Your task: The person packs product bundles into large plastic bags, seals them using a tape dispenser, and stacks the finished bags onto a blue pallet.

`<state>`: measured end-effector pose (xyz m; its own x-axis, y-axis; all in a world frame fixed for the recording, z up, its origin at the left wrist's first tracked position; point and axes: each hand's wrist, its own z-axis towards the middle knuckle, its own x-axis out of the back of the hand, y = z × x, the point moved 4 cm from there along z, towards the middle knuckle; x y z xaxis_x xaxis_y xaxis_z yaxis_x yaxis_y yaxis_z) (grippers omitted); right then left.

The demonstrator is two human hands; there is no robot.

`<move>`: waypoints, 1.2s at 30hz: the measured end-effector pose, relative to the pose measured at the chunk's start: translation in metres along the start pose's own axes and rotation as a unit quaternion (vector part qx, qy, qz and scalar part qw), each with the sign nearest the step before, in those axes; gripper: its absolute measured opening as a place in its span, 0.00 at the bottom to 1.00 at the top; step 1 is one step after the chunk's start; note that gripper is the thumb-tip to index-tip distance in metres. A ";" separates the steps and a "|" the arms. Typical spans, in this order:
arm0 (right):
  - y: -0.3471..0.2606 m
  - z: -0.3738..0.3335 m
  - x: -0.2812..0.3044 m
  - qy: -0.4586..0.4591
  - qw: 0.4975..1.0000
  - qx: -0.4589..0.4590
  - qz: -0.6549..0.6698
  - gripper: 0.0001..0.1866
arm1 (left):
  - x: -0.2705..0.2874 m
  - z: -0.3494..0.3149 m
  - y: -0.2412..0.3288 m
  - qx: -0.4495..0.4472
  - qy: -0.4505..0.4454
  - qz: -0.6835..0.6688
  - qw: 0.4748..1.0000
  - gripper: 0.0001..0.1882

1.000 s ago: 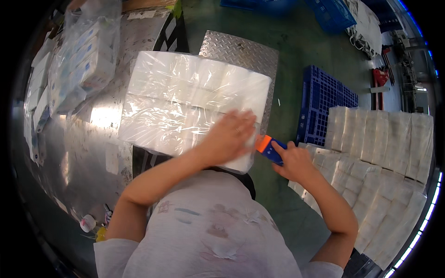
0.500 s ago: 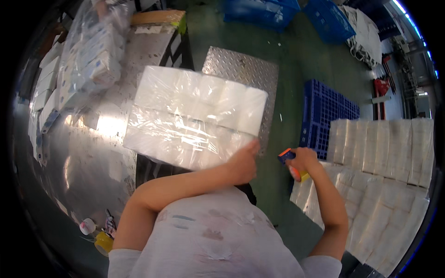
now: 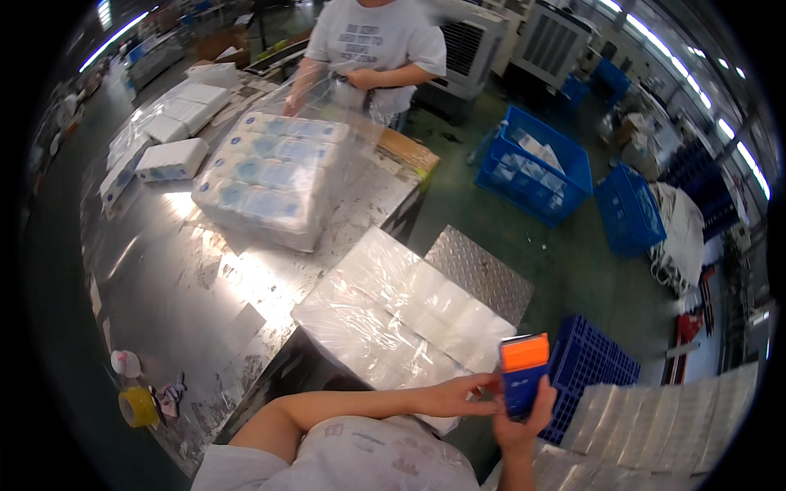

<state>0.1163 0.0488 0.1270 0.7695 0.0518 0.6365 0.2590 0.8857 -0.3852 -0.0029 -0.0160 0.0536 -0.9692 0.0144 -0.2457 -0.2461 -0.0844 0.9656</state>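
Within your right hand (image 3: 525, 421), grasped: blue-and-orange handheld tool (image 3: 524, 378), near the right corner of the film-wrapped white bundle (image 3: 434, 296) | left hand (image 3: 460, 396) at the tool's edge, hold uncertain | bundle's top covered; whether any end remains unsealed, you cannot tell | left forearm (image 3: 360, 407) partly hides its near side

Open floor (image 3: 565, 270) past metal plate (image 3: 481, 274), wrapped pack (image 3: 401, 311) blocking left, blue pallet (image 3: 591, 372) right

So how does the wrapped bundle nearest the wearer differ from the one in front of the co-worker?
The near bundle looks plain white; the far bundle is white with blue-marked packs. Clear film lies close on the near bundle but hangs loose beside the far bundle. Both are blocky.
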 end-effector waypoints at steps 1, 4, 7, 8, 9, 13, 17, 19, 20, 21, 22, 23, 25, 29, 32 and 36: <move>-0.020 0.008 -0.016 -0.010 0.999 0.039 0.031 0.40 | 0.015 -0.013 0.014 0.019 0.041 -0.003 0.999 0.22; -0.064 0.022 -0.068 -0.131 0.972 0.086 0.175 0.39 | 0.059 -0.058 0.028 0.067 0.215 -0.108 0.968 0.17; -0.071 0.016 -0.099 -0.225 0.939 0.121 0.231 0.35 | 0.101 -0.132 0.030 0.096 0.380 -0.081 0.916 0.15; -0.071 0.014 -0.108 -0.245 0.929 0.138 0.240 0.34 | 0.111 -0.163 0.023 0.069 0.460 -0.050 0.884 0.15; -0.059 0.010 -0.113 -0.254 0.938 0.114 0.206 0.33 | 0.118 -0.191 0.021 0.066 0.509 -0.090 0.854 0.15; -0.002 -0.005 -0.112 -0.222 0.973 0.039 0.043 0.33 | 0.138 -0.307 0.018 0.132 0.719 0.137 0.668 0.16; 0.048 -0.018 -0.105 -0.138 0.987 -0.075 -0.018 0.31 | 0.139 -0.397 0.024 0.236 0.768 0.371 0.466 0.18; 0.079 -0.029 -0.099 -0.086 0.985 -0.150 -0.011 0.28 | 0.137 -0.446 0.010 0.314 0.742 0.470 0.361 0.18; 0.096 -0.037 -0.093 -0.060 0.979 -0.197 -0.014 0.26 | 0.136 -0.467 0.000 0.310 0.744 0.494 0.326 0.17; 0.114 -0.047 -0.088 -0.029 0.954 -0.299 0.014 0.25 | 0.133 -0.482 -0.006 0.304 0.744 0.518 0.292 0.16; 0.158 -0.067 -0.086 -0.010 0.928 -0.368 0.061 0.27 | 0.129 -0.498 -0.013 0.344 0.741 0.496 0.294 0.16; 0.197 -0.094 -0.083 0.020 0.909 -0.410 0.072 0.28 | 0.132 -0.507 -0.016 0.380 0.731 0.480 0.302 0.15; 0.235 -0.149 -0.088 0.074 0.825 -0.527 0.187 0.31 | 0.134 -0.508 -0.018 0.404 0.710 0.511 0.267 0.15; 0.171 -0.179 -0.121 0.078 0.556 -0.731 0.388 0.34 | 0.161 -0.464 0.016 0.244 0.765 0.435 0.409 0.17; 0.139 -0.176 -0.154 0.002 0.506 -0.714 0.484 0.32 | 0.208 -0.369 0.024 0.151 0.724 0.255 0.623 0.18; 0.135 -0.166 -0.179 -0.079 0.527 -0.625 0.571 0.30 | 0.242 -0.257 0.014 0.134 0.531 0.290 0.785 0.22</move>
<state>0.1101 0.0824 -0.1498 0.8078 0.3470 -0.4766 -0.0615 -0.7544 -0.6535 -0.2390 -0.2697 -0.0146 -0.4013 -0.7997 0.4466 0.1039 0.4447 0.8896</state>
